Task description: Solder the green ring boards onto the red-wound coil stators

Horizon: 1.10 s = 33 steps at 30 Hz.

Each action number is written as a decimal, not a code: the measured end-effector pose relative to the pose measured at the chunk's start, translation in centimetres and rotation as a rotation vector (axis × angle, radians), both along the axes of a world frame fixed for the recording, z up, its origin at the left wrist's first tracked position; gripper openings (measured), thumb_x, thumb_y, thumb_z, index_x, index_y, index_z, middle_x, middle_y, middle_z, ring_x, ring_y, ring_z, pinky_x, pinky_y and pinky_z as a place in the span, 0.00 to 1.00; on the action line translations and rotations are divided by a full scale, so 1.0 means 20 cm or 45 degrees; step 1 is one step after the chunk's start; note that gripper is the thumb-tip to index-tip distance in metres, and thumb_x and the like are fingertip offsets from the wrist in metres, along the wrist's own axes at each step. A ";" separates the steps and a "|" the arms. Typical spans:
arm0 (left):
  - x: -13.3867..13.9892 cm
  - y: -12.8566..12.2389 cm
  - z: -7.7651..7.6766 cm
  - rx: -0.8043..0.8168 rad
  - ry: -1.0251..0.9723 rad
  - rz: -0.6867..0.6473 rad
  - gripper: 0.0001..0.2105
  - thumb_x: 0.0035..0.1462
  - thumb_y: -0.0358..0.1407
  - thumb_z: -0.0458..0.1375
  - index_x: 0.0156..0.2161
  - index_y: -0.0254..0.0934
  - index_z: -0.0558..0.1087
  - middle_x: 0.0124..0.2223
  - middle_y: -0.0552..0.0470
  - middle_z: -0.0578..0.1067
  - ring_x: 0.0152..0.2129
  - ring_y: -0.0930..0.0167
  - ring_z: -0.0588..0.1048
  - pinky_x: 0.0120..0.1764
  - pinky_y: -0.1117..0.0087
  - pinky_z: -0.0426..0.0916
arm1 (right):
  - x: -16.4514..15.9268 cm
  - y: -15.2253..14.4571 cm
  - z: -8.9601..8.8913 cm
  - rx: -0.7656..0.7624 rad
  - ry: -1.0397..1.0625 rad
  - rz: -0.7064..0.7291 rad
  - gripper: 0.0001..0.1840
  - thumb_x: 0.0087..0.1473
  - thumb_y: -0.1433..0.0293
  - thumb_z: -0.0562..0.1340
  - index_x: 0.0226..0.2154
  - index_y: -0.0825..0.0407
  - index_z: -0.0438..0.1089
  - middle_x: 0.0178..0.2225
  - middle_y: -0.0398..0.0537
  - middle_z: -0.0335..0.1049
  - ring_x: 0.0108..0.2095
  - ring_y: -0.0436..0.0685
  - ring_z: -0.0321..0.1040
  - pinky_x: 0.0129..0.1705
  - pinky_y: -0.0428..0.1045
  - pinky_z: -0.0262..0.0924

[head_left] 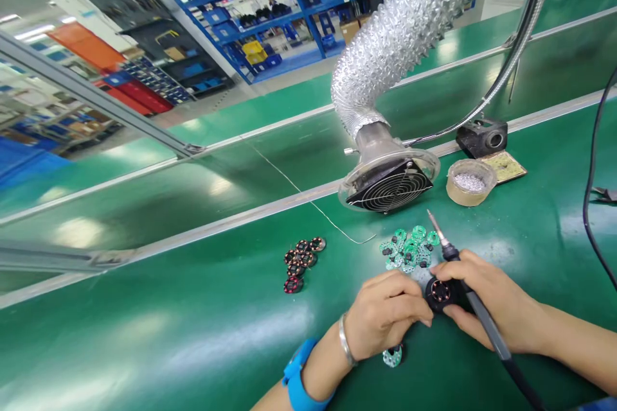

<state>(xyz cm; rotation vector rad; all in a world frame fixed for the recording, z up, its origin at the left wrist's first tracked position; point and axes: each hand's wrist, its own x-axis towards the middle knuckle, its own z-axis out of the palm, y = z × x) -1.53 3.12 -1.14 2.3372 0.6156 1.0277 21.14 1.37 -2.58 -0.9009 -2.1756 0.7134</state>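
My right hand [506, 308] holds a soldering iron [488, 321], its metal tip pointing up and away to the left. The thumb and forefinger of that same hand also grip a black round part [440, 292] with a ring of copper-coloured spots. Close on its left is my left hand [385, 311], fingers curled and pinched together at the part's edge; what they hold, if anything, is hidden. Just beyond both hands lies a pile of small round green circuit boards [409, 249]. Another round circuit board [393, 356] is partly covered below my left hand.
Several small motor-like coil parts [301, 260] sit to the left. A fume extractor [393, 186] hangs on a silver duct [385, 45] above the green bench. Behind the boards are a tub [470, 183], a sponge tray [505, 167] and an iron stand [483, 137]. Thin wire [328, 218] crosses the bench.
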 end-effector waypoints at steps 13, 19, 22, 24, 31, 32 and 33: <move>-0.01 0.07 -0.03 0.011 0.378 0.666 0.09 0.55 0.32 0.57 0.42 0.33 0.72 0.37 0.45 0.73 0.34 0.65 0.72 0.37 0.63 0.71 | 0.02 0.03 -0.02 0.067 -0.041 0.154 0.08 0.61 0.75 0.55 0.44 0.51 0.63 0.32 0.48 0.70 0.30 0.53 0.63 0.33 0.47 0.60; 0.03 0.09 -0.07 0.096 0.371 0.696 0.07 0.56 0.34 0.61 0.41 0.36 0.76 0.35 0.47 0.74 0.32 0.66 0.72 0.36 0.65 0.69 | 0.03 0.02 -0.02 0.004 0.059 0.043 0.13 0.56 0.73 0.60 0.45 0.50 0.61 0.38 0.49 0.73 0.35 0.54 0.70 0.36 0.48 0.66; 0.02 0.08 -0.06 0.054 0.271 0.641 0.03 0.56 0.31 0.61 0.36 0.36 0.76 0.33 0.48 0.76 0.32 0.67 0.73 0.37 0.66 0.68 | 0.02 0.02 0.00 0.071 0.136 -0.010 0.15 0.54 0.73 0.61 0.45 0.51 0.61 0.40 0.50 0.74 0.38 0.54 0.73 0.40 0.48 0.68; 0.02 0.06 -0.04 -0.044 0.222 0.614 0.00 0.55 0.29 0.61 0.33 0.36 0.74 0.32 0.50 0.77 0.31 0.69 0.73 0.37 0.68 0.68 | 0.01 0.02 0.00 0.135 0.176 -0.056 0.14 0.54 0.74 0.60 0.45 0.52 0.62 0.41 0.51 0.74 0.39 0.54 0.73 0.42 0.47 0.69; 0.07 -0.01 0.03 -0.892 0.011 0.651 0.05 0.54 0.35 0.60 0.31 0.35 0.72 0.22 0.56 0.71 0.19 0.75 0.66 0.24 0.76 0.63 | -0.09 0.03 0.00 0.336 0.220 -0.200 0.15 0.56 0.77 0.61 0.46 0.51 0.63 0.40 0.50 0.75 0.37 0.56 0.72 0.39 0.50 0.70; 0.08 -0.01 0.03 -0.948 -0.024 0.658 0.06 0.54 0.36 0.60 0.32 0.35 0.72 0.22 0.56 0.71 0.19 0.75 0.65 0.24 0.76 0.62 | -0.09 0.03 0.00 0.352 0.219 -0.201 0.15 0.56 0.77 0.61 0.46 0.52 0.63 0.40 0.50 0.75 0.37 0.57 0.72 0.38 0.51 0.70; 0.08 -0.01 0.03 -0.970 -0.050 0.676 0.06 0.54 0.37 0.60 0.34 0.35 0.72 0.23 0.56 0.71 0.19 0.76 0.65 0.24 0.76 0.62 | -0.10 0.03 0.00 0.365 0.215 -0.204 0.15 0.56 0.78 0.61 0.46 0.52 0.63 0.40 0.50 0.75 0.37 0.57 0.72 0.38 0.51 0.70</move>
